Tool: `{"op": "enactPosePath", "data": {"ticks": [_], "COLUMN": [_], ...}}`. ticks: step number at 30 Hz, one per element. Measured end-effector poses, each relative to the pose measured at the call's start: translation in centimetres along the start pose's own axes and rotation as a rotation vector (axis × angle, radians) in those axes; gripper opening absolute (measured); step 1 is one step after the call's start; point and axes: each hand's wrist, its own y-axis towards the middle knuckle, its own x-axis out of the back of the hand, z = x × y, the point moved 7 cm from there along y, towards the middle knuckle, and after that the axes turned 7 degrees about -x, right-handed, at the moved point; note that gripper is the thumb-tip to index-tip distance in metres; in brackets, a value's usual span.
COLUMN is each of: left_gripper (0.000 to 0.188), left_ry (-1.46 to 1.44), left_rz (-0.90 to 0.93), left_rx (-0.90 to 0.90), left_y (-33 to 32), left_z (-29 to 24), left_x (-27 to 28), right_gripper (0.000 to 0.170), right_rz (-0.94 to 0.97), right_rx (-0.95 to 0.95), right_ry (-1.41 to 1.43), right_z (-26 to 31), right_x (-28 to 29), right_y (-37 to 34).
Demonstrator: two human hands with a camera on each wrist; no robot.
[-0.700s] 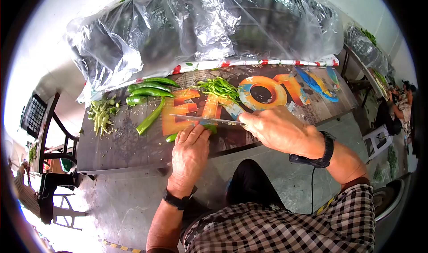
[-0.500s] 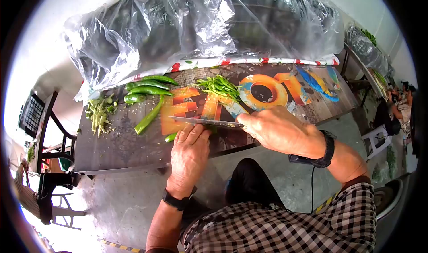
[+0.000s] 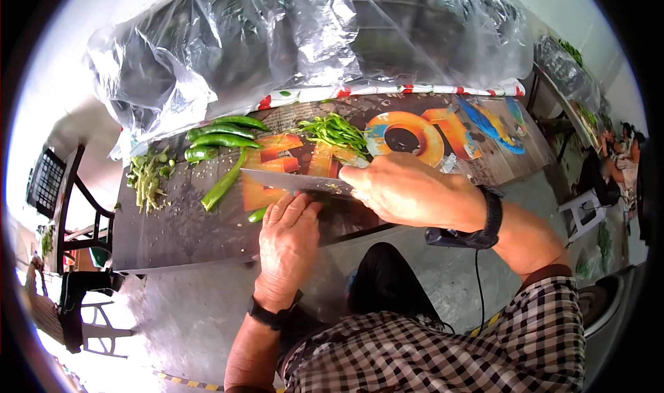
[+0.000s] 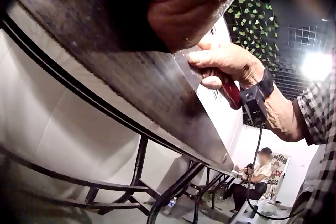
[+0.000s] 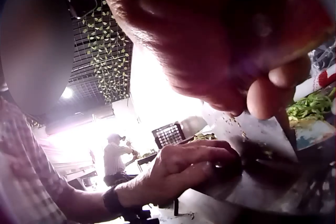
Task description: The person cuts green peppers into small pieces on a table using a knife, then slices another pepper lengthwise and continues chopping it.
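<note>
My right hand (image 3: 418, 192) grips a knife by its handle, which looks red (image 4: 230, 94) in the left wrist view. Its wide metal blade (image 3: 297, 180) points left, lying just beyond my left fingertips. Under the bent fingers of my left hand (image 3: 287, 237), a green chili pepper (image 3: 256, 215) is held down on the table. Only its left end shows clearly; the fingers and blade hide much of the rest. Small pale bits cling to the blade (image 5: 262, 134) in the right wrist view. Beyond the blade sits a heap of sliced green pepper (image 3: 335, 133).
Several whole green peppers (image 3: 225, 140) lie left on the printed table (image 3: 187, 244), with one long pepper (image 3: 225, 182) apart. Pepper stems and cores (image 3: 146, 182) are piled at the left end. Clear plastic sheeting (image 3: 277, 40) covers something along the back.
My right hand has shifted left with the knife, and more of the blade's flat side shows. The left hand keeps its place on the pepper. The whole view has drifted slightly.
</note>
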Motion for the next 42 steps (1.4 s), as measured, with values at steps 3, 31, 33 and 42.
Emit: {"op": "enactPosePath", "data": {"ticks": [3,31,33,42], "left_gripper": [0.026,0.025,0.024,0.027], "left_ry": [-0.005,-0.022,-0.038,-0.021], "left_rz": [-0.014,-0.051,-0.042,-0.017], "left_rx": [0.011,-0.003,0.014,0.034], "left_y": [0.0,-0.3,-0.3,0.0], "left_z": [0.0,0.1,0.3,0.0], "left_x": [-0.3,0.1,0.1,0.2], "right_gripper": [0.008,0.008,0.007,0.007], "right_rz": [-0.086,0.037,0.067,0.018], "right_rx": [0.088,-0.064,-0.072,0.024], "right_ry": [0.013,-0.103,-0.115,-0.08], "right_z": [0.6,0.0,0.2,1.4], "right_x": [-1.5,0.6,0.6,-0.2], "right_y": [0.6,-2.9,-2.4,-0.2]}}
